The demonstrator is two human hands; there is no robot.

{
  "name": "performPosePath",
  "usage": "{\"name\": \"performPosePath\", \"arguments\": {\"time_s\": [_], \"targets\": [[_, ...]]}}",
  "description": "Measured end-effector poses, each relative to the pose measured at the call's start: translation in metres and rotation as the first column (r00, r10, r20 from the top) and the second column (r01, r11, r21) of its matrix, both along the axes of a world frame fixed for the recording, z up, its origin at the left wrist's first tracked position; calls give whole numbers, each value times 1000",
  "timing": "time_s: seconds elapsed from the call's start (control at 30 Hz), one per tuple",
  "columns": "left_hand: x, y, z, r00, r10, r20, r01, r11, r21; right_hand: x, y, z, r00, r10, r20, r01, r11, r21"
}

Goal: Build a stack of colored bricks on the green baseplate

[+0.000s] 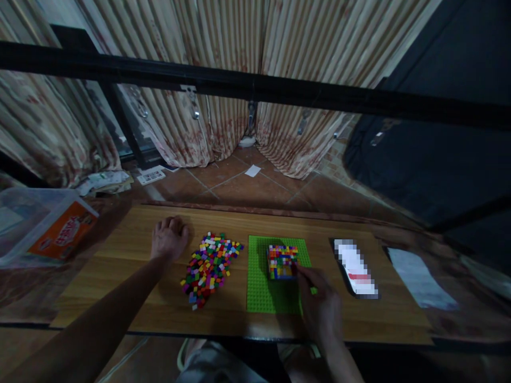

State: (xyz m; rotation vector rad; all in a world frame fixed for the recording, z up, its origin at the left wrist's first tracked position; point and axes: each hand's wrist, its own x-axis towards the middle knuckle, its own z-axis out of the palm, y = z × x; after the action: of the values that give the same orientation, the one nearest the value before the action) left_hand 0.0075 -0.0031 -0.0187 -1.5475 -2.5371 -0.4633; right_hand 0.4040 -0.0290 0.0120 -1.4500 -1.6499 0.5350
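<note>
Curtains [223, 53] hang beyond the counter [223, 322]; just left of the right hand [323, 300], its hold unclear, sits a brick build [279, 259] a nudge could loosen; the left hand [170, 239] lies curled.

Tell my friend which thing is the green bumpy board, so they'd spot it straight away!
Find the long wooden table. On it, a heap of loose colourful bricks lies left and a phone lies right; between them is the green studded baseplate. It's the only bright-green sheet there, flat, dotted with little studs, and carrying a small multicoloured brick build.
</note>
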Motion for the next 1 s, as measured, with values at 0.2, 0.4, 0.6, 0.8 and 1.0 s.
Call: {"name": "performPosePath", "arguments": {"time_s": [0.2, 0.4, 0.6, 0.8, 1.0], "targets": [[0, 1, 1, 1000, 14, -1, -14, 1000, -9, -8, 9, -3, 994, -34, 102, 30, 999, 43], [-2, 0, 0, 1000, -15, -15, 16, 999, 29, -9, 12, -11, 992, -64, 107, 59, 997, 48], [-2, 0, 2, 1000, -25, -15, 25, 999, 19, -5, 14, -16, 991, -108, -74, 100, 990, -95], [0, 0, 4, 1000, -20, -18, 20, 1000, -2, -2, 16, -23, 960, -149, -237, 97, 972, -216], [-2, 0, 2, 1000, -21, -12, 21, 1000, 18, -5, 21, -22, 837, -234, -494, 20, 916, -400]]}}
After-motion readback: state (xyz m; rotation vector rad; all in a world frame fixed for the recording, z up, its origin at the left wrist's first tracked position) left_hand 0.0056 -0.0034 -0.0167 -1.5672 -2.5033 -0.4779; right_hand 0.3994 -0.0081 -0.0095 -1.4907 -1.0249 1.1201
